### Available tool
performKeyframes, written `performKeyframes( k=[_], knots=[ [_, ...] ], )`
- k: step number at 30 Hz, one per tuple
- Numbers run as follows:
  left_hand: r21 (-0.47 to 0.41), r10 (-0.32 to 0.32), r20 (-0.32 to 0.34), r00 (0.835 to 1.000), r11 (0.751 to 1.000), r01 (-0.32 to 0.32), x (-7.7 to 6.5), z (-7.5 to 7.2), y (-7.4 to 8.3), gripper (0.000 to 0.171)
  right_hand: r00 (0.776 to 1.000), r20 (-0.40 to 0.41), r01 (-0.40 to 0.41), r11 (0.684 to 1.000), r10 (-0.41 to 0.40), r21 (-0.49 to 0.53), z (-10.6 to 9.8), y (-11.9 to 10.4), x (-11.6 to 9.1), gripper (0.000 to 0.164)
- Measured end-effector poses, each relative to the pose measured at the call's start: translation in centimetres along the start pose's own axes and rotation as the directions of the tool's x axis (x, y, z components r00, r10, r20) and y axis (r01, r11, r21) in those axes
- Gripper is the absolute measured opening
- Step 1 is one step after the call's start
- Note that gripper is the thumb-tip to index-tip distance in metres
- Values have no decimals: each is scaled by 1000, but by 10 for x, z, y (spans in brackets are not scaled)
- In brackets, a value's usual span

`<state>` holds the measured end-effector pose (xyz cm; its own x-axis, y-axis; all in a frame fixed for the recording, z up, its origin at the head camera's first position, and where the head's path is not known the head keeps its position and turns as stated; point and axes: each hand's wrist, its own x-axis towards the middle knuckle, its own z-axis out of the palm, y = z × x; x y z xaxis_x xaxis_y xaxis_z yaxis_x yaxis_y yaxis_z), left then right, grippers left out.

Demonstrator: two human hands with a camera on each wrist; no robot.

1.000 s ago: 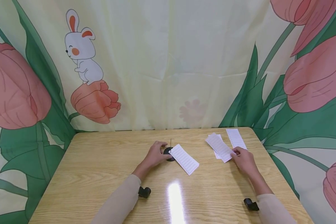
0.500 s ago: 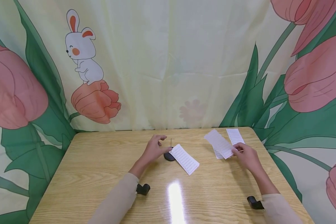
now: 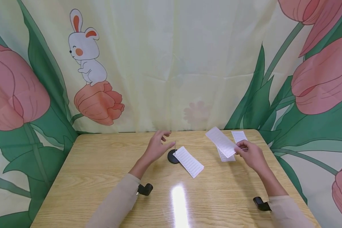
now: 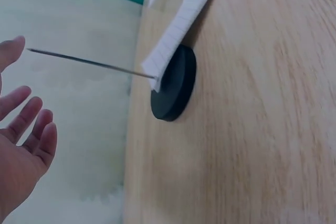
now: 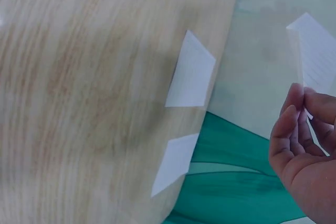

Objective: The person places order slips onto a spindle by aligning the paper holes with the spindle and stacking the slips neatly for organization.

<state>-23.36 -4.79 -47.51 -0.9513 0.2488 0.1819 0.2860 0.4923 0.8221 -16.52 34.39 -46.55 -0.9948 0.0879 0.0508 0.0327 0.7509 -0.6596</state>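
Your right hand (image 3: 250,154) pinches white lined rectangular paper slip (image 3: 220,140) at near end; slip raised, extending left and away. Below it, second white slip (image 3: 225,157) on wood-grain table (image 3: 102,164); third white slip (image 3: 239,136) by far edge. Your left hand (image 3: 156,146), fingers parted, just beside tip of thin metal spike (image 4: 89,62) on round black base (image 4: 181,90), piercing white lined paper (image 3: 189,162). Table surface spreads leftward.

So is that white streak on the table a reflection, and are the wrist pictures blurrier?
Head view: seemingly glare on the glossy table, with a soft shadow beside the right forearm. Left wrist view: softer and duller, lines on the spiked paper faint. Right wrist view: hazy too, two slips on the table washed out, no lines showing.
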Motion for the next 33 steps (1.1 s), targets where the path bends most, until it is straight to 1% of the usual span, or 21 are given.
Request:
performKeyframes(
  k=[3, 12, 20, 24, 29, 33],
  knots=[
    [-15, 36, -6, 999, 999, -36, 0, -2, 6, 46, 1000, 6, 8, 1000, -8, -1, -3, -6, 2, 20],
    [-63, 104, -45, 994, 992, -107, 6, -1, 27, 33, 998, 28, 58, 998, -58, 5, -14, -23, 9, 23],
    [-77, 128, -35, 991, 988, -131, 15, 3, 45, 25, 994, 63, 91, 995, -93, 44, -19, -37, 10, 27],
    [-80, 139, -27, 990, 987, -141, 19, 5, 54, 25, 991, 75, 103, 993, -108, 66, -20, -44, 9, 28],
    [-82, 136, -3, 991, 987, -136, 23, 7, 67, 24, 988, 84, 121, 988, -129, 93, -21, -54, 8, 30],
    [-85, 115, 6, 993, 990, -114, 27, 9, 71, 23, 985, 79, 144, 983, -154, 117, -17, -62, 10, 27]
  ],
)
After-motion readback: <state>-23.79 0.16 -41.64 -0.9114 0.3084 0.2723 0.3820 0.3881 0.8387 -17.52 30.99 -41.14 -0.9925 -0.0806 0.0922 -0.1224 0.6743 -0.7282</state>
